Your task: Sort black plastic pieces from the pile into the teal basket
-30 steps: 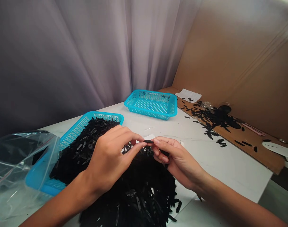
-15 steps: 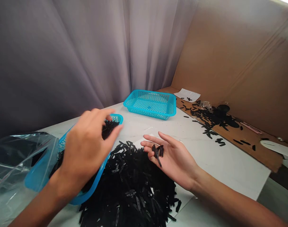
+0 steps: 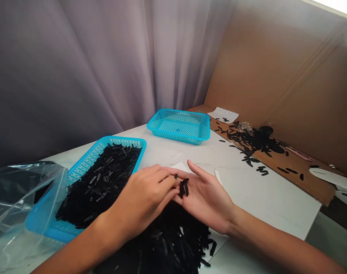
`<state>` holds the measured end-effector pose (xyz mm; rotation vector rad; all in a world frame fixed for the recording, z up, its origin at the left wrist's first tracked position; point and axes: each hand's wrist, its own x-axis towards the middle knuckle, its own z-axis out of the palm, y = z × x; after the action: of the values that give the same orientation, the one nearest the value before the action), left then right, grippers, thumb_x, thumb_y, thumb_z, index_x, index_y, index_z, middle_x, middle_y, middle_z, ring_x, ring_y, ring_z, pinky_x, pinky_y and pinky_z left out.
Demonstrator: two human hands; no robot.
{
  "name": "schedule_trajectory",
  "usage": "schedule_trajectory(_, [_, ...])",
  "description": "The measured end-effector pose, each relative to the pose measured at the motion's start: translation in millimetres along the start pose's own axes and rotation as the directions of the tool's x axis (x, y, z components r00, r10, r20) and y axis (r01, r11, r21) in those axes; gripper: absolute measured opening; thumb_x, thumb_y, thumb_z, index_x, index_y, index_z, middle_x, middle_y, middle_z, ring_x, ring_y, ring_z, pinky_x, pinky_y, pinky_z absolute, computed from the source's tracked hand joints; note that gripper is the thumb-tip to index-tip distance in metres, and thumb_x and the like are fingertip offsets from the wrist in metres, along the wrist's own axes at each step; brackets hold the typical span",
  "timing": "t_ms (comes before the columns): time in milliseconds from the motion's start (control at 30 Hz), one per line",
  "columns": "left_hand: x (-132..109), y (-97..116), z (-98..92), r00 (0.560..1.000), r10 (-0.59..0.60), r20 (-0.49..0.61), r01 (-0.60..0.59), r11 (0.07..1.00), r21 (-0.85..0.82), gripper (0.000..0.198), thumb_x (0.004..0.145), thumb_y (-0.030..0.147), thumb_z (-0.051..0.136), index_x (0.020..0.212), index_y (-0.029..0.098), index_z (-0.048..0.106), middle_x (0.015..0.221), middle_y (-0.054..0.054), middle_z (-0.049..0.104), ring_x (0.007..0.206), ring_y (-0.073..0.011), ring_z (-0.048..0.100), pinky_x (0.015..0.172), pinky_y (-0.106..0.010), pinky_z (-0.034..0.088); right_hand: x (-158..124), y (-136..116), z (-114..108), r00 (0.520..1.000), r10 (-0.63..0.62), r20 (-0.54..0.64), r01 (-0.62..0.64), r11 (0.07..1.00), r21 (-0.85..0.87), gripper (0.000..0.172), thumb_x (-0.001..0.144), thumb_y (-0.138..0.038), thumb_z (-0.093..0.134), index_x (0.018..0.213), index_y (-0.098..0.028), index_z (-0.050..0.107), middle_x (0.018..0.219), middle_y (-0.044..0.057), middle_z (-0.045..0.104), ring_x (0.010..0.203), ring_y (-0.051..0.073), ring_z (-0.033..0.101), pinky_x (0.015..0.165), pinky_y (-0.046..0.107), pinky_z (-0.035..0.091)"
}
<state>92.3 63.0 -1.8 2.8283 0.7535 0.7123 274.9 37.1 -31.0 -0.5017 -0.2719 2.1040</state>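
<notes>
From the head view, the right hand (image 3: 206, 199) lies open, palm up, so a few black plastic pieces (image 3: 183, 188) rest loose on it, ungripped. The left hand (image 3: 141, 194) curls beside it, its fingertips at a small piece just off that palm; whether they pinch it is hard to tell. A heap of black pieces (image 3: 173, 243) lies below the hands on the tabletop (image 3: 261, 205). More fill the near blue basket (image 3: 119, 139) at left, beside a clear plastic bag (image 3: 25, 205), and a second blue basket (image 3: 176, 111) stands farther off.

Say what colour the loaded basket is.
Bright turquoise perforated plastic basket, shown in the head view.
</notes>
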Motion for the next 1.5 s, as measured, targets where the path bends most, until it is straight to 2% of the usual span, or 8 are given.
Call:
schedule_trajectory(133, [-2,-1,-2.9,0.992,-0.119,-0.032,0.118,0.992,-0.034,0.019,0.091,0.012,0.072,0.107,0.020,0.066,0.095,0.000,0.074,0.083,-0.0202,0.068,0.074,-0.034,0.052,0,1,-2,0.992,-0.012,0.123,0.025,0.994,-0.110,0.040,0.104,-0.041,0.052,0.108,-0.012,0.079,0.105,0.012,0.074,0.099,0.022,0.065,0.096,0.035,0.048])
schedule_trajectory(267, [-4,-1,-0.1,0.964,-0.267,-0.003,0.266,0.961,-0.073,0.027,0.085,0.008,0.073,0.110,0.018,0.069,0.092,-0.001,0.074,0.079,-0.0200,0.068,0.072,-0.033,0.054,1,2,-3,0.996,-0.048,0.072,0.062,0.976,-0.211,0.028,0.101,-0.030,0.059,0.111,-0.013,0.079,0.105,0.011,0.075,0.100,0.022,0.067,0.099,0.036,0.049])
schedule_trajectory(500, [0,-4,0.2,0.974,-0.202,-0.104,0.190,0.976,-0.110,0.015,0.086,0.004,0.068,0.093,0.018,0.071,0.082,0.001,0.073,0.074,-0.0168,0.068,0.069,-0.029,0.053,2,2,-2,0.993,-0.116,-0.020,0.101,0.928,-0.359,0.019,0.091,-0.022,0.073,0.107,-0.013,0.082,0.105,0.010,0.074,0.097,0.017,0.065,0.098,0.031,0.050])
schedule_trajectory(667, [1,-2,-4.1,0.943,-0.278,-0.184,0.255,0.957,-0.139,0.024,0.087,0.011,0.076,0.108,0.019,0.067,0.090,0.003,0.077,0.077,-0.0131,0.074,0.071,-0.024,0.056,3,1,-4,0.991,-0.114,-0.073,0.077,0.918,-0.389,0.012,0.081,-0.022,0.083,0.088,-0.013,0.081,0.086,0.004,0.068,0.080,0.011,0.056,0.074,0.021,0.044])
schedule_trajectory(833, [1,-1,-8.4,0.935,-0.281,-0.214,0.257,0.957,-0.135,0.033,0.089,0.006,0.071,0.117,0.021,0.063,0.091,0.004,0.078,0.074,-0.0106,0.075,0.070,-0.019,0.056,1,-2,-5,0.959,-0.268,-0.089,0.166,0.790,-0.589,0.023,0.083,-0.037,0.084,0.094,-0.016,0.081,0.076,-0.001,0.060,0.066,0.009,0.038,0.063,0.025,0.030])
schedule_trajectory(1033, [-2,1,-12.5,0.962,-0.198,-0.188,0.181,0.978,-0.104,0.036,0.094,0.009,0.068,0.125,0.023,0.059,0.095,0.003,0.076,0.080,-0.0118,0.074,0.074,-0.022,0.056,-2,-5,-1,0.902,-0.428,-0.059,0.252,0.632,-0.733,0.023,0.082,-0.042,0.084,0.093,-0.022,0.083,0.084,0.001,0.067,0.074,0.014,0.046,0.070,0.030,0.034])
schedule_trajectory(1200, [-2,-1,-12.0,0.962,-0.173,-0.213,0.172,0.985,-0.023,0.035,0.092,0.018,0.074,0.125,0.023,0.061,0.096,0.002,0.073,0.083,-0.0158,0.071,0.074,-0.029,0.053,-4,-7,2,0.907,-0.415,-0.066,0.267,0.689,-0.674,0.022,0.079,-0.042,0.086,0.087,-0.022,0.083,0.077,0.000,0.062,0.066,0.012,0.037,0.063,0.030,0.029])
schedule_trajectory(1500, [5,6,-17.1,0.946,-0.164,-0.280,0.130,0.982,-0.135,0.018,0.091,0.009,0.073,0.105,0.020,0.071,0.088,0.006,0.075,0.077,-0.0076,0.068,0.075,-0.020,0.051,-5,-9,1,0.914,-0.400,-0.071,0.269,0.725,-0.634,0.020,0.077,-0.036,0.088,0.092,-0.022,0.084,0.071,-0.002,0.056,0.064,0.010,0.036,0.061,0.028,0.027])
